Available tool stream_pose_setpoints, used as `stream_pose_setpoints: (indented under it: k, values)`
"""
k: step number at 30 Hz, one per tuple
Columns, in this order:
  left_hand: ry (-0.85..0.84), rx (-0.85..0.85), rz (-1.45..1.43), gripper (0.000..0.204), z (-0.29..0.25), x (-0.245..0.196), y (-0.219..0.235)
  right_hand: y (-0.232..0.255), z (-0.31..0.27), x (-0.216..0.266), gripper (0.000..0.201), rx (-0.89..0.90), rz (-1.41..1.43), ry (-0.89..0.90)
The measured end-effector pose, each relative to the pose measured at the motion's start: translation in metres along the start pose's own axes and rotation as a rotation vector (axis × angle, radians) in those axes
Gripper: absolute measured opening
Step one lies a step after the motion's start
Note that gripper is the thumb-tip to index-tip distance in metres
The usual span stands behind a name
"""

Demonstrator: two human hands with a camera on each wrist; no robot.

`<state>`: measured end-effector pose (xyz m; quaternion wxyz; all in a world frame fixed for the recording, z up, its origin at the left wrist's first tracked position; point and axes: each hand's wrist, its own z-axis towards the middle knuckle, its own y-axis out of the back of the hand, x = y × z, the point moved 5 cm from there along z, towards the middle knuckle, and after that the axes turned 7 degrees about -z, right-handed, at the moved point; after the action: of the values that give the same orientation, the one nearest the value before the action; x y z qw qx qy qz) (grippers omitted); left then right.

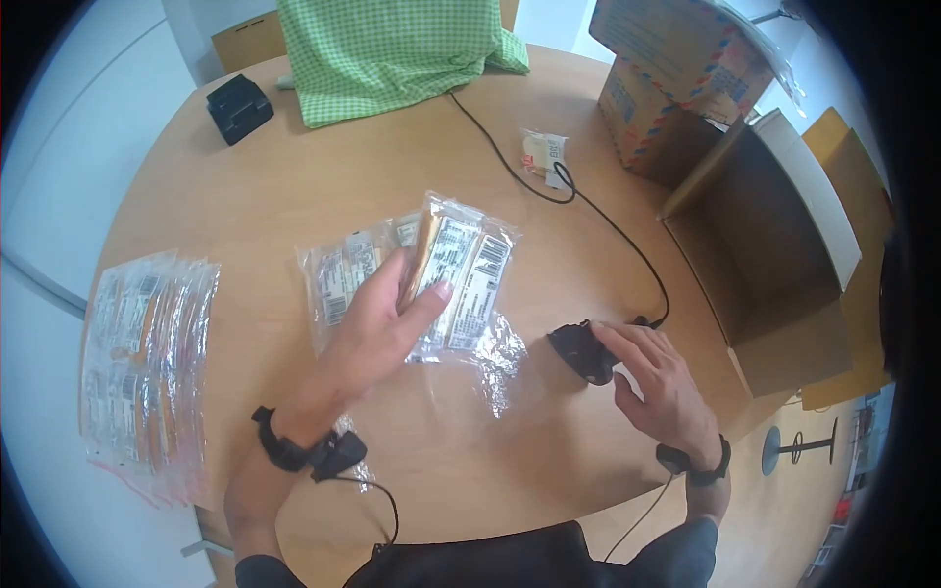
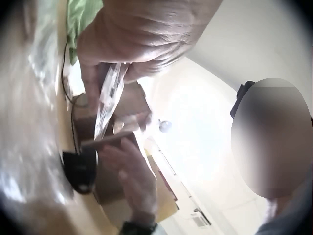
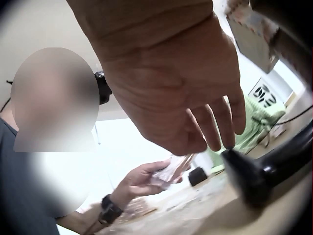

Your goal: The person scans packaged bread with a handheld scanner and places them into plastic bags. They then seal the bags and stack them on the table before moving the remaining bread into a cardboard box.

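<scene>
My left hand (image 1: 368, 328) grips a clear plastic packet (image 1: 461, 279) with printed barcode labels, thumb on its face. In the left wrist view the packet (image 2: 111, 98) appears nearly edge-on between fingers and thumb. Another labelled clear packet (image 1: 338, 279) lies on the table just beneath and to the left. My right hand (image 1: 665, 387) is over a black corded barcode scanner (image 1: 580, 353), fingertips right at its body. From the right wrist the fingers look extended, with the scanner (image 3: 249, 181) lying on the tabletop below them.
A row of labelled plastic packets (image 1: 147, 363) lines the table's left edge. An open cardboard box (image 1: 774, 245) stands at right, another box (image 1: 676, 88) behind it. Green checked cloth (image 1: 392, 59), a black block (image 1: 239, 108) and a small packet (image 1: 544, 155) are farther back. The cable (image 1: 627, 235) crosses the right side.
</scene>
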<state>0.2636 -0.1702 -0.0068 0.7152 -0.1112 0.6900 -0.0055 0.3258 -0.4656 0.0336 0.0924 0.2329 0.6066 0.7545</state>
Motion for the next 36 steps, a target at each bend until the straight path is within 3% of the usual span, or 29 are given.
stream_pose_setpoints:
  k: [2, 6, 9, 12, 14, 23, 28, 31, 33, 34, 36]
  values:
    - [-0.002, 0.023, 0.055, 0.040, 0.010, 0.000, 0.008, -0.009, -0.005, -0.012, 0.084, 0.046, -0.211, -0.022]
    - [0.052, 0.091, 0.057, 0.040, 0.012, -0.001, 0.005, -0.035, 0.008, -0.033, 0.086, 0.034, -0.190, -0.009]
    - [0.044, 0.104, 0.050, 0.040, 0.010, -0.001, 0.001, -0.043, 0.015, -0.037, 0.090, 0.011, -0.174, 0.126]
    - [0.050, 0.086, 0.034, 0.040, 0.008, -0.002, 0.000, -0.036, 0.025, -0.029, 0.097, -0.076, 0.044, 0.102]
    - [0.038, 0.093, 0.045, 0.041, 0.008, -0.003, 0.000, -0.014, 0.032, -0.012, 0.101, -0.289, 0.175, 0.054]
    - [-0.003, 0.114, 0.161, 0.041, 0.004, -0.004, -0.006, -0.009, 0.054, 0.007, 0.090, -0.200, 0.276, -0.093]
    - [0.006, 0.131, 0.228, 0.044, 0.001, -0.002, -0.007, -0.013, 0.053, 0.007, 0.089, -0.183, 0.268, -0.087]
    - [0.005, 0.081, 0.103, 0.041, -0.004, -0.004, -0.009, -0.019, 0.046, -0.001, 0.094, -0.197, 0.179, -0.058]
    - [0.144, -0.144, -0.293, 0.037, -0.010, -0.006, 0.004, -0.023, 0.038, -0.013, 0.096, -0.203, 0.132, -0.050]
    - [0.223, -0.193, -0.358, 0.035, -0.014, -0.002, 0.015, -0.026, 0.033, -0.021, 0.098, -0.152, 0.108, -0.084]
    - [0.190, -0.252, -0.425, 0.039, -0.029, 0.000, 0.026, -0.035, 0.023, -0.037, 0.103, -0.105, 0.055, -0.099]
